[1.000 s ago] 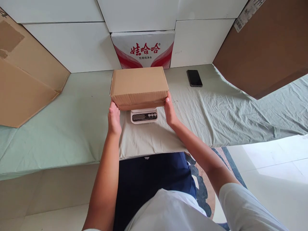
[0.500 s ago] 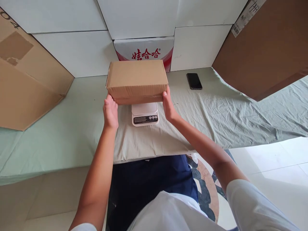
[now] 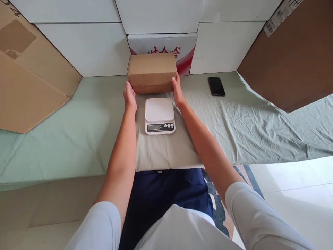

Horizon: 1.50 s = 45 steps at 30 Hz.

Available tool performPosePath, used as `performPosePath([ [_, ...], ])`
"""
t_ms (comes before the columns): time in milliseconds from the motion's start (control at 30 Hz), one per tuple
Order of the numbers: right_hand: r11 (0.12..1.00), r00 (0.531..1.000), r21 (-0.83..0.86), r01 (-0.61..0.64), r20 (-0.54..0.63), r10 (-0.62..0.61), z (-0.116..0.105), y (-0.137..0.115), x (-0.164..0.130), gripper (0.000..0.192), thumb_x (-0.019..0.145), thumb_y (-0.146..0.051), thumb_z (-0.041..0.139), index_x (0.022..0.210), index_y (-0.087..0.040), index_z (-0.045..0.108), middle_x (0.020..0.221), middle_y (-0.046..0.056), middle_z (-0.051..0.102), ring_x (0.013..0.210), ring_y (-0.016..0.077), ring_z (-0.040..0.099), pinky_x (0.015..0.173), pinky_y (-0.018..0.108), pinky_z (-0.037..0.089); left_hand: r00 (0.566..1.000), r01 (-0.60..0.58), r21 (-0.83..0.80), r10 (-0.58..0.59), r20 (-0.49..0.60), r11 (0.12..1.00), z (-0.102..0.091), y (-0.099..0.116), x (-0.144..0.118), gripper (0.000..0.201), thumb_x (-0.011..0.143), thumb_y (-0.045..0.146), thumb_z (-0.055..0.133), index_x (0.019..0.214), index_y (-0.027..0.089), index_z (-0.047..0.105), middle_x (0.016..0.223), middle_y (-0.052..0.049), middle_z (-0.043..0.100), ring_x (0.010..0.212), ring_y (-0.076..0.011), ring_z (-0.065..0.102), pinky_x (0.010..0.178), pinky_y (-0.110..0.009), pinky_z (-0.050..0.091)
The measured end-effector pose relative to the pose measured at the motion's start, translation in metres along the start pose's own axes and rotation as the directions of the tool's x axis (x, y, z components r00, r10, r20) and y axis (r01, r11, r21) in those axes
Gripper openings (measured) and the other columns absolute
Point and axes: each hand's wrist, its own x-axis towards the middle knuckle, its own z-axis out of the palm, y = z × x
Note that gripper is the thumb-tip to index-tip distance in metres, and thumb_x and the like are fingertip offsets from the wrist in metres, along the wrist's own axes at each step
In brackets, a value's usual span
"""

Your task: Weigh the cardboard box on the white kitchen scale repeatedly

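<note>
Pretty bright, soft daylight overall, no harsh spots on the counter (image 3: 78, 132). The strongest light lands on the floor tiles (image 3: 293, 180) at lower right, which look nearly washed out. Shadows are faint: a soft one under the cardboard box (image 3: 152, 71) and a darker patch beneath the counter edge. Focus is sharp in the middle. Wide-angle lens bends straight lines near the edges, and the sleeves (image 3: 260, 218) at the bottom look stretched.

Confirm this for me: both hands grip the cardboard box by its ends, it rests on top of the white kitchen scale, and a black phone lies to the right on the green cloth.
One detail is wrong. In the head view the cardboard box is not on the white kitchen scale; it sits beyond it, and the scale's platform is bare. The rest holds: left hand and right hand grip its ends, and the black phone lies to the right on the green cloth.
</note>
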Motion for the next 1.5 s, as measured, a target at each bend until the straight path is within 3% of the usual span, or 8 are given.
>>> performPosePath([
  [267,0.999,1.000,0.044,-0.019,-0.014,0.019,-0.003,0.017,-0.011,0.117,0.083,-0.102,0.048,0.173,-0.031,0.031,0.191,0.004,0.037,0.183,0.0264,0.025,0.154,0.047,0.023,0.995,0.102,-0.006,-0.102,0.016,0.995,-0.016,-0.003,-0.011,0.079,0.107,0.080,0.038,0.156,0.025,0.066,0.189,-0.011,0.044,0.178,-0.0221,0.039,0.145,-0.040,0.030],
  [433,0.992,0.999,0.126,-0.006,-0.031,0.010,-0.012,0.037,-0.004,0.093,0.083,-0.086,0.051,0.159,-0.036,0.037,0.183,0.003,0.044,0.178,0.0299,0.033,0.152,0.053,0.025,0.996,0.093,-0.010,-0.093,-0.005,0.996,-0.012,-0.008,-0.013,0.052,0.097,0.068,0.068,0.125,0.025,0.076,0.172,-0.012,0.065,0.170,-0.0281,0.052,0.142,-0.042,0.038],
  [567,0.991,0.997,0.135,-0.023,-0.069,0.033,-0.011,0.044,-0.002,0.089,0.078,-0.077,0.054,0.153,-0.031,0.039,0.181,0.007,0.044,0.175,0.0311,0.036,0.151,0.053,0.026,0.997,0.076,0.017,-0.076,0.018,0.997,-0.008,-0.008,-0.015,0.059,0.086,0.075,0.077,0.120,0.026,0.077,0.159,-0.012,0.074,0.170,-0.0323,0.053,0.141,-0.043,0.041],
  [767,0.985,0.972,0.159,-0.070,-0.212,0.104,-0.034,0.038,0.009,0.109,0.076,-0.092,0.045,0.167,-0.034,0.032,0.192,0.002,0.027,0.185,0.0269,0.008,0.151,0.060,0.012,0.994,0.000,0.032,0.003,-0.108,0.999,-0.033,0.010,-0.011,0.076,0.104,0.073,0.050,0.166,0.031,0.059,0.194,0.000,0.034,0.186,-0.0260,0.007,0.151,-0.045,0.018],
  [900,0.985,0.980,0.131,-0.110,-0.148,0.129,-0.072,0.035,0.015,0.108,0.073,-0.100,0.046,0.161,-0.037,0.050,0.187,-0.003,0.044,0.183,0.0196,-0.012,0.148,0.056,-0.007,0.994,0.000,0.069,0.008,-0.108,0.998,-0.050,0.020,-0.010,0.075,0.121,0.052,0.007,0.179,0.014,0.036,0.199,-0.008,0.014,0.184,-0.0270,-0.006,0.147,-0.057,0.017],
  [1000,0.980,0.980,0.138,-0.144,-0.118,0.161,-0.085,0.035,0.015,0.103,0.073,-0.101,0.045,0.154,-0.037,0.055,0.180,-0.004,0.055,0.182,0.0165,-0.019,0.147,0.057,-0.011,0.996,0.020,0.065,-0.014,-0.093,0.998,-0.045,0.017,-0.011,0.074,0.121,0.057,0.015,0.176,0.017,0.045,0.198,-0.006,0.019,0.185,-0.0266,0.000,0.150,-0.054,0.016],
  [1267,0.952,0.957,0.240,-0.193,-0.169,0.236,-0.050,0.029,0.003,0.102,0.086,-0.080,0.054,0.173,-0.036,0.026,0.198,-0.001,0.020,0.188,0.0272,0.011,0.153,0.060,0.005,0.987,0.161,0.040,-0.160,-0.015,0.986,-0.018,0.000,-0.013,0.079,0.103,0.074,0.060,0.165,0.025,0.061,0.192,-0.009,0.037,0.181,-0.0243,0.031,0.148,-0.038,0.026],
  [1500,0.962,0.986,0.236,-0.138,-0.056,0.155,-0.028,0.035,0.002,0.091,0.085,-0.066,0.053,0.168,-0.032,0.038,0.194,-0.002,0.033,0.184,0.0256,0.025,0.154,0.055,0.020,0.988,0.151,-0.002,-0.151,0.038,0.989,-0.011,-0.005,-0.009,0.066,0.103,0.074,0.062,0.145,0.025,0.073,0.177,-0.011,0.061,0.174,-0.0259,0.047,0.146,-0.041,0.031],
])
